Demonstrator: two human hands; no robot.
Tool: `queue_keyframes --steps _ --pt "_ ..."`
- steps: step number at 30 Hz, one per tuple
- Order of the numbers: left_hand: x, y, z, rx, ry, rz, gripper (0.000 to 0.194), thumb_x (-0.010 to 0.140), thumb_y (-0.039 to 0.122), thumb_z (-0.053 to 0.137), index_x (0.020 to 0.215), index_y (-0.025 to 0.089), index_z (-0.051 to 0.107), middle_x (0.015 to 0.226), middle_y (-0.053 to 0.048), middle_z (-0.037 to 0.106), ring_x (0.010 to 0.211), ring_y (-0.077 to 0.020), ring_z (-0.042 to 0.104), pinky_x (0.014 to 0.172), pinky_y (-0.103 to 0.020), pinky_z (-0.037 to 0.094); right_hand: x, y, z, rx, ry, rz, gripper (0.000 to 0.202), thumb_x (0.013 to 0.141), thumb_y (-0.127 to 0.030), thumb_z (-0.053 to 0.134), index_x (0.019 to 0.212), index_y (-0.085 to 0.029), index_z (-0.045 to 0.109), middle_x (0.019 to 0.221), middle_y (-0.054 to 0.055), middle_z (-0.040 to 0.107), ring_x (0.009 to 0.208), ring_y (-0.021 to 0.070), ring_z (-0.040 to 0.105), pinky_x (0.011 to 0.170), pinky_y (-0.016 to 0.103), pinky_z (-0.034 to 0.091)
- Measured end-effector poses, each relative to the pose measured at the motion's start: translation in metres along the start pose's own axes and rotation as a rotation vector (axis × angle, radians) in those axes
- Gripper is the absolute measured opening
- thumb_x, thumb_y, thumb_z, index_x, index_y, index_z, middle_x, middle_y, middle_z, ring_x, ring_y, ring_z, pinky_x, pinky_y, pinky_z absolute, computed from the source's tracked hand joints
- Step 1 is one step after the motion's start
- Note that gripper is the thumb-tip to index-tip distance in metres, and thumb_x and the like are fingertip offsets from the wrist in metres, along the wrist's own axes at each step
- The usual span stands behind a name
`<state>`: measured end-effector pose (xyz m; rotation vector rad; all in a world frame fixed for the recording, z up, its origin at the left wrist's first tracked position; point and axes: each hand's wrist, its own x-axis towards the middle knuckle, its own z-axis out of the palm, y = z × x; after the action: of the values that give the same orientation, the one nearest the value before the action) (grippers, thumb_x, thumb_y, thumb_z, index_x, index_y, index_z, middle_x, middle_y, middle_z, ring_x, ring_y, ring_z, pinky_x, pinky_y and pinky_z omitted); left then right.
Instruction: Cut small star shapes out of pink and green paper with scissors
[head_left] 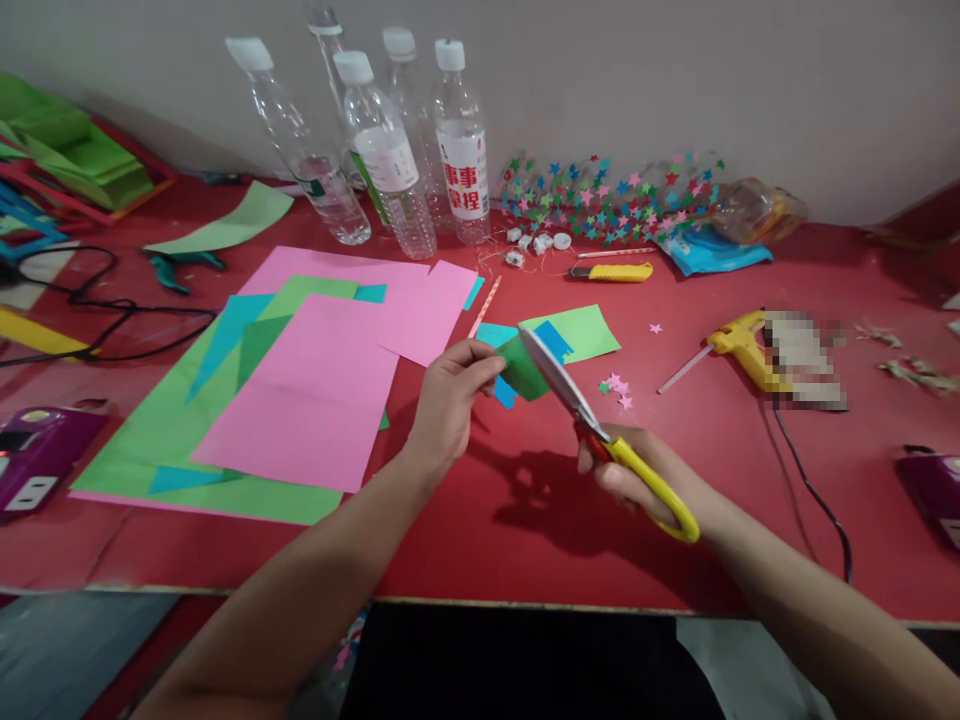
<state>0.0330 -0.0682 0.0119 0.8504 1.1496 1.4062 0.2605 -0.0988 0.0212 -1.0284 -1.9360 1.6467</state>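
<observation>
My left hand [454,400] pinches a small dark green piece of paper [527,372] by its left end, above the red table. In my right hand [637,470] are scissors [649,485] with yellow and red handles, their blades pointing up and left across the right side of the green piece. Beneath and behind the paper lie blue scraps [505,391] and a light green piece [589,332]. Small pink stars [618,383] and a green one lie right of the blades.
Pink sheets [307,390] and green sheets [142,440] spread at left. Plastic bottles [461,170] stand behind. A yellow cutter [615,272], a star-covered clear bottle [600,205] and a blue packet [716,250] lie at back. A yellow glue gun [742,345] with a black cord is at right.
</observation>
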Motion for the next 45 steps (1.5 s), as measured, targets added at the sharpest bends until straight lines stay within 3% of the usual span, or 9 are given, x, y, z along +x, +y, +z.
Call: queue_keyframes --steps 3,11,20,45 --pt "0.0049 0.0021 -0.0049 -0.038 0.021 0.034 0.006 0.067 0.018 0.065 0.063 0.018 0.061 0.055 0.004 0.050 0.053 -0.0071 0.043 0.054 -0.021 0.036 -0.0012 -0.0007 0.0002 -0.040 -0.081 0.045 0.045 0.086 -0.062 0.052 0.080 -0.017 0.054 0.056 -0.004 0.044 0.046 0.0087 0.039 0.043 0.022 0.030" --pt "0.0059 0.0056 -0.0078 -0.082 0.035 0.094 0.006 0.067 0.015 0.063 0.062 0.017 0.061 0.054 0.004 0.051 0.054 -0.0071 0.045 0.055 -0.020 0.037 -0.0010 0.0024 0.0005 -0.092 -0.078 0.152 0.050 0.089 -0.066 0.042 0.078 -0.018 0.051 0.051 -0.006 0.040 0.042 0.0080 0.035 0.042 0.023 0.026" --pt "0.0002 0.0043 -0.0041 0.030 -0.052 0.137 0.007 0.068 0.016 0.066 0.062 0.018 0.061 0.059 0.003 0.050 0.058 -0.0088 0.044 0.057 -0.023 0.037 0.0008 0.0039 0.0013 -0.105 -0.057 0.134 0.050 0.087 -0.067 0.046 0.074 -0.018 0.050 0.048 -0.006 0.042 0.042 0.0084 0.035 0.042 0.023 0.026" --pt "0.0065 0.0082 -0.0104 0.004 -0.147 0.146 0.008 0.066 0.017 0.068 0.060 0.017 0.062 0.058 0.004 0.051 0.055 -0.0076 0.044 0.056 -0.023 0.037 0.0005 0.0055 0.0027 -0.097 -0.048 0.180 0.049 0.090 -0.064 0.043 0.068 -0.020 0.040 0.048 -0.007 0.037 0.041 0.0067 0.030 0.041 0.023 0.021"
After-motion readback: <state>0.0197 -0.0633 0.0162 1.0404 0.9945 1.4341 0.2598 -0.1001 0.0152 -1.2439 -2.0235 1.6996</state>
